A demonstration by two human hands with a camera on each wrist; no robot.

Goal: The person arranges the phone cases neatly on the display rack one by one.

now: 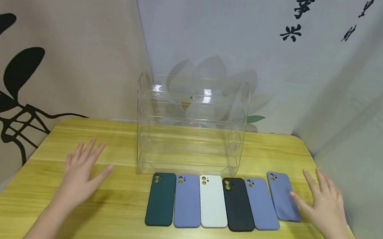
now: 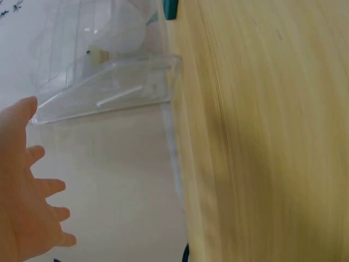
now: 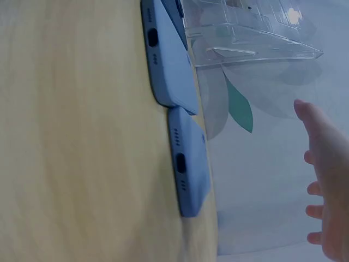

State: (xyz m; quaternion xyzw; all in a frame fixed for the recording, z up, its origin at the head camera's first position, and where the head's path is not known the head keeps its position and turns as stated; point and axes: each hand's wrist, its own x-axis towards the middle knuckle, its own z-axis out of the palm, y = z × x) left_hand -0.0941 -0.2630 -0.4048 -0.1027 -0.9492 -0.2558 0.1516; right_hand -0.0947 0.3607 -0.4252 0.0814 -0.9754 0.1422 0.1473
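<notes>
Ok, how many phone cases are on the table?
6, in a row: from left, dark green case, first lavender case, white case, black case, second lavender case, then third lavender case, set slightly farther back.

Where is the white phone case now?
In the head view, the white phone case lies just right of centre, between a lavender case and the black case.

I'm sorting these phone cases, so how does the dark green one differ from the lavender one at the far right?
The dark green case lies almost straight, while the far-right lavender case is angled. The lavender case lies farther back than the dark green case. Both have camera cutouts at the upper left.
</notes>
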